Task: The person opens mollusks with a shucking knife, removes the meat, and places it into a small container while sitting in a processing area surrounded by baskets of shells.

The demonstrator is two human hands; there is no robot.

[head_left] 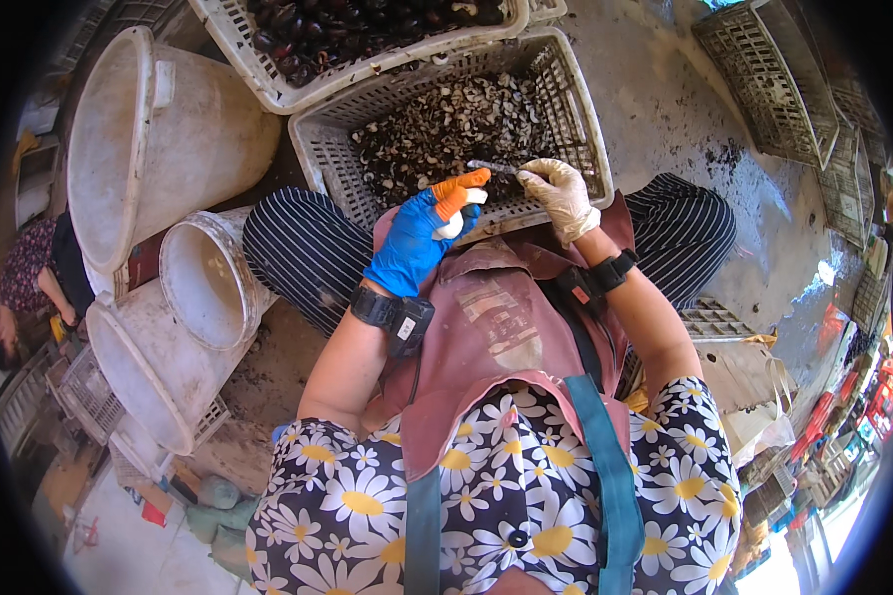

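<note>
My left hand [412, 248], in a blue glove with orange covers on some fingers, is curled closed above the near left part of a pale plastic crate [591, 129]. White patches [453, 227] show at its fingers; whether they are finger covers or a held piece is unclear. In a whitish glove, my right hand [560, 198] pinches a thin grey metal tool [493, 167], perhaps a small knife, its tip pointing left toward the orange fingertips. Beneath the hands, the crate holds a layer of small broken shell pieces [456, 124], dark and pale mixed.
Beyond it, another crate [283, 99] holds dark shellfish [347, 35]. Large white tubs [184, 129] and buckets [134, 362] lie tipped at the left. Slatted crates [764, 79] stand at the far right on wet floor. Another person [35, 263] bends at the far left.
</note>
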